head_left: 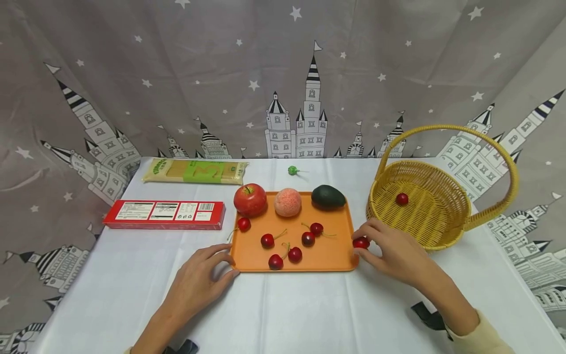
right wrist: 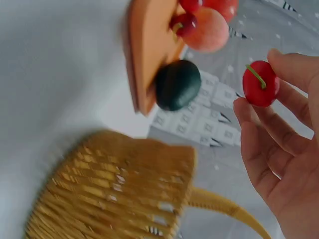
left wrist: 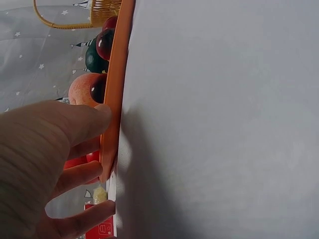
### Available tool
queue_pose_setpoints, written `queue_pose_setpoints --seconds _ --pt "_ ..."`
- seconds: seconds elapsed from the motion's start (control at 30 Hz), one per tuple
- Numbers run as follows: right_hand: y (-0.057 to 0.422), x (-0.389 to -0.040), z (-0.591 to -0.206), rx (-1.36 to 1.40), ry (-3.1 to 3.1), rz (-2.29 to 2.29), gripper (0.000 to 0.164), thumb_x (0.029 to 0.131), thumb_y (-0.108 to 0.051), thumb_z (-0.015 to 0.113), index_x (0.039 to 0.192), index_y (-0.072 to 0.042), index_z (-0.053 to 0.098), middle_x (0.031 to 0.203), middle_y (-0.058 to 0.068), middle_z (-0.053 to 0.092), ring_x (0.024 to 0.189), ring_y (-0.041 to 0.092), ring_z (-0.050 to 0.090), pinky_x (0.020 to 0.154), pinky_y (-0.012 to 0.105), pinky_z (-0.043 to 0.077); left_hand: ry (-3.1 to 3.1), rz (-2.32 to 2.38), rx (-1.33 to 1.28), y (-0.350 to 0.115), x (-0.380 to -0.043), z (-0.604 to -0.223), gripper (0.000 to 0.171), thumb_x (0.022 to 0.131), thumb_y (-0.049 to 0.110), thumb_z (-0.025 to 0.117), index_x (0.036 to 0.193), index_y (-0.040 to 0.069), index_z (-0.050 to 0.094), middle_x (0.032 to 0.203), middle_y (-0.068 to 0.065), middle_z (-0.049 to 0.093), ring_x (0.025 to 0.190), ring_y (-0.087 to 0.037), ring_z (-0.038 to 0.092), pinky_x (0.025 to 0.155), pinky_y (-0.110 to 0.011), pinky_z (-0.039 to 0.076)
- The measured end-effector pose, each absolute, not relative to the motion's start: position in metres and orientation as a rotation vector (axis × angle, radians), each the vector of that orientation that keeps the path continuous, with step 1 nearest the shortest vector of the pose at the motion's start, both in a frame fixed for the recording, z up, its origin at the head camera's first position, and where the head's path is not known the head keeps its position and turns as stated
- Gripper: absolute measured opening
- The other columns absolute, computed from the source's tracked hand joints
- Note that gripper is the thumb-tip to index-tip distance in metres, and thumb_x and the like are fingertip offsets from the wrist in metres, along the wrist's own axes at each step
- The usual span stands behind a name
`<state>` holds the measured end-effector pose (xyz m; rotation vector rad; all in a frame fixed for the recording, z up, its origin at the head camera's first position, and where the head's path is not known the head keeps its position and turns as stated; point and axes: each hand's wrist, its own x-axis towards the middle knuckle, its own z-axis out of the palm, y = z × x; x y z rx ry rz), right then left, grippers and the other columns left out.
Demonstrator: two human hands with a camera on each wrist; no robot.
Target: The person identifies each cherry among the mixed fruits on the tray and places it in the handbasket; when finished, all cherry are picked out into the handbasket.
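Left hand [head_left: 199, 278], fingers loosely spread, touches the left end of the tray [head_left: 327, 255], while the right hand [head_left: 393, 248], much nearer the basket [head_left: 426, 216], pinches a cherry [head_left: 361, 242] at the tray's right edge, the basket lying just right of that grip and slightly farther off.

Eight cherries [head_left: 295, 254] on the count: six on the tray, a seventh in the right hand [head_left: 391, 248], the eighth down in the basket! Bigger fruit now, and it's singles across the row: one apple [head_left: 250, 200], one peach [head_left: 288, 202], one avocado [head_left: 328, 197]. One orange tray [head_left: 329, 255], one wicker basket [head_left: 442, 238]. Over on the other side, one red box [head_left: 164, 215], one noodle pack [head_left: 196, 171]; at the back, one little green object [head_left: 293, 170]. And two hands in all, that right one and a left hand [head_left: 196, 279].
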<state>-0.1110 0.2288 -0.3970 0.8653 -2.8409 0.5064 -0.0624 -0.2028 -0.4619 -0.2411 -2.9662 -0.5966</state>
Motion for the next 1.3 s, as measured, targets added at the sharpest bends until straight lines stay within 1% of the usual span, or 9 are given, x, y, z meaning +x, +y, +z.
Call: queue_pose_setpoints --seconds 0.23,0.37,0.43,0.6,0.87,0.93,1.13,1.2,1.3 --pt "0.251 -0.12 -0.377 0.726 -2.721 0.493 0.031 0.087 -0.024 0.092 0.113 -0.024 0.075 0.106 -0.004 0.069 0.081 0.014 0.065 0.066 0.034 0.06 -2.949 -0.601 -0.248 -0.203 -0.064 -0.462 0.025 0.081 0.029 0.097 0.097 0.022 0.08 0.136 -0.008 0.073 0.126 -0.035 0.067 0.105 -0.061 0.057" --pt "0.267 -0.128 -0.375 0.614 -2.712 0.504 0.031 0.087 -0.019 0.091 0.113 -0.019 0.075 0.106 0.003 0.07 0.083 0.021 0.066 0.067 0.039 0.059 -2.946 -0.605 -0.251 -0.203 -0.064 -0.462 0.025 0.081 0.029 0.097 0.098 0.022 0.08 0.136 -0.007 0.074 0.125 -0.035 0.067 0.105 -0.06 0.057" --pt "0.276 -0.133 -0.378 0.58 -2.703 0.513 0.032 0.087 -0.015 0.091 0.114 -0.015 0.074 0.107 0.006 0.071 0.084 0.024 0.067 0.066 0.04 0.059 -2.946 -0.607 -0.253 -0.203 -0.064 -0.461 0.025 0.081 0.03 0.096 0.098 0.022 0.08 0.136 -0.007 0.073 0.126 -0.035 0.067 0.105 -0.06 0.057" --pt "0.3 -0.152 -0.394 0.552 -2.692 0.519 0.034 0.087 -0.011 0.09 0.116 -0.009 0.074 0.106 0.008 0.07 0.086 0.025 0.066 0.065 0.037 0.056 -2.95 -0.612 -0.247 -0.203 -0.064 -0.461 0.024 0.082 0.029 0.096 0.098 0.023 0.08 0.136 -0.007 0.073 0.126 -0.034 0.067 0.106 -0.06 0.057" --pt "0.335 -0.179 -0.416 0.492 -2.73 0.587 0.032 0.09 -0.011 0.088 0.118 -0.005 0.074 0.11 0.017 0.071 0.092 0.032 0.067 0.068 0.038 0.057 -2.956 -0.621 -0.234 -0.203 -0.064 -0.463 0.023 0.082 0.029 0.096 0.097 0.024 0.079 0.137 -0.007 0.073 0.127 -0.034 0.066 0.106 -0.061 0.057" --pt "0.341 -0.182 -0.418 0.458 -2.757 0.602 0.032 0.092 -0.013 0.086 0.119 -0.003 0.073 0.113 0.02 0.071 0.094 0.035 0.067 0.071 0.042 0.058 -2.958 -0.621 -0.229 -0.203 -0.063 -0.463 0.023 0.082 0.029 0.096 0.097 0.024 0.079 0.137 -0.007 0.073 0.127 -0.034 0.066 0.106 -0.061 0.056" --pt "0.349 -0.189 -0.423 0.4 -2.86 0.632 0.032 0.096 -0.015 0.083 0.12 0.001 0.071 0.115 0.027 0.071 0.102 0.043 0.067 0.082 0.061 0.059 -2.96 -0.615 -0.226 -0.203 -0.062 -0.463 0.023 0.082 0.029 0.096 0.097 0.024 0.079 0.137 -0.007 0.073 0.128 -0.034 0.066 0.106 -0.061 0.056" --pt "0.351 -0.192 -0.424 0.392 -2.892 0.635 0.032 0.096 -0.015 0.082 0.121 0.002 0.07 0.115 0.027 0.071 0.102 0.043 0.068 0.083 0.064 0.06 -2.962 -0.617 -0.226 -0.203 -0.062 -0.463 0.024 0.082 0.029 0.096 0.097 0.024 0.079 0.137 -0.007 0.073 0.128 -0.034 0.066 0.106 -0.061 0.056" --pt "0.353 -0.197 -0.424 0.392 -2.938 0.645 0.032 0.097 -0.014 0.081 0.123 0.002 0.07 0.116 0.026 0.072 0.102 0.043 0.07 0.085 0.064 0.062 -2.96 -0.617 -0.23 -0.203 -0.062 -0.463 0.024 0.082 0.029 0.096 0.098 0.024 0.079 0.137 -0.007 0.073 0.128 -0.034 0.066 0.106 -0.061 0.056"
